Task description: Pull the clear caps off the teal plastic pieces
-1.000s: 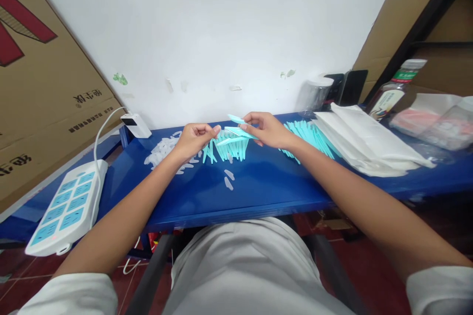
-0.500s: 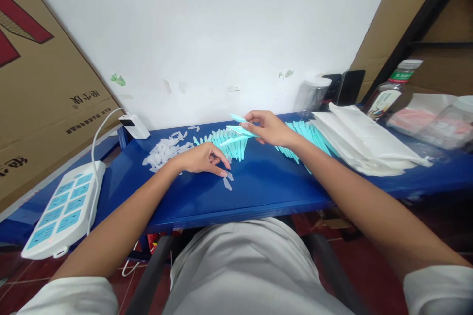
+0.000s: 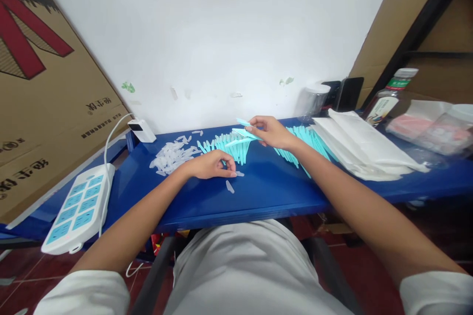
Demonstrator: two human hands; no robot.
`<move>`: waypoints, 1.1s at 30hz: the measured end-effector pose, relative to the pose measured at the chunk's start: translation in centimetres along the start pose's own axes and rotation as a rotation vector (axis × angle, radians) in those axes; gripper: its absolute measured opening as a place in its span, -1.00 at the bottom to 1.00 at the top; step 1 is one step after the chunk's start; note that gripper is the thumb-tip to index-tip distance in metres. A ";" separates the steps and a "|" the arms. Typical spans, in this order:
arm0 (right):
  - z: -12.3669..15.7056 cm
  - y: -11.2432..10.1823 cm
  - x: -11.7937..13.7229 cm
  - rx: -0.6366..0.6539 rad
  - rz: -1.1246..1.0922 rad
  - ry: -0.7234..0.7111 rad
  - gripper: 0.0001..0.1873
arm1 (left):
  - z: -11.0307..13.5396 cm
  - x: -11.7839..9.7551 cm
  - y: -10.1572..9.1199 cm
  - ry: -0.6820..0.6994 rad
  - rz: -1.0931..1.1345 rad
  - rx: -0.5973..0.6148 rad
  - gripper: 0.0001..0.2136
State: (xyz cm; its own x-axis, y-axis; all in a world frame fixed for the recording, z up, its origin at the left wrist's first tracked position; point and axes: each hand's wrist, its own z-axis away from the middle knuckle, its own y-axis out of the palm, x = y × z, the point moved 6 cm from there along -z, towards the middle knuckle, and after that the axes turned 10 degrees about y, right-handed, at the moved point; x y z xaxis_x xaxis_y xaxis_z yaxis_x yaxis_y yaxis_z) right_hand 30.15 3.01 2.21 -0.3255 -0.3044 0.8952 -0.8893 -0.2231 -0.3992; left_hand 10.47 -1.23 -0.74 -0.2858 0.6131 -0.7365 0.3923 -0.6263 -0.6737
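My right hand [image 3: 271,132] is closed around several turquoise eyebrow razors [image 3: 244,134], their ends fanned out to the left above the table. My left hand [image 3: 216,164] has its thumb and forefinger pinched on a small translucent blade cap [image 3: 240,173], just over the tabletop. Another loose cap [image 3: 229,187] lies in front of those fingers. Left of the hand is a heap of translucent caps [image 3: 172,156]. Behind it spreads a row of turquoise razors [image 3: 242,151], and a second pile of razors [image 3: 308,140] is partly hidden by my right forearm.
White paper-like bags [image 3: 369,145] lie right of the razors on the blue table [image 3: 254,202]. Behind stand a clear jar [image 3: 314,98], a bottle [image 3: 389,96] and phones [image 3: 350,93]. At left are a power strip [image 3: 77,206], a small white device [image 3: 142,130] and a cardboard box [image 3: 55,83].
My left fingers have shifted from above two loose caps to a pinch on one of them, the other staying on the table. My right hand keeps its razors. The view has tilted slightly.
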 end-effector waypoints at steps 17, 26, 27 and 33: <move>-0.3 0.6 -1.2 0.060 0.082 0.020 -0.59 | 2.3 0.9 -6.5 0.037 -0.028 -0.823 -0.60; 0.3 1.6 -0.4 0.128 0.107 -0.002 -0.61 | 1.9 -0.6 -5.7 0.121 -0.127 -0.815 -0.72; 0.3 1.6 -0.4 0.129 0.104 -0.003 -0.61 | 1.9 -0.6 -5.7 0.122 -0.130 -0.808 -0.73; 0.2 1.4 -0.5 0.118 0.105 -0.001 -0.61 | 2.4 -0.4 -6.3 0.073 -0.184 -0.820 -0.68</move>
State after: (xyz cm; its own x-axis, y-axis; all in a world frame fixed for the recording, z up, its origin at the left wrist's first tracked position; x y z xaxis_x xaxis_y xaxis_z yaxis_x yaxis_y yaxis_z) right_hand 29.12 2.71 1.16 -0.4143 -0.3330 0.8470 -0.8066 -0.2968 -0.5112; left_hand 6.00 1.36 3.66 -0.3611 0.7182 -0.5949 0.8639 0.0175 -0.5033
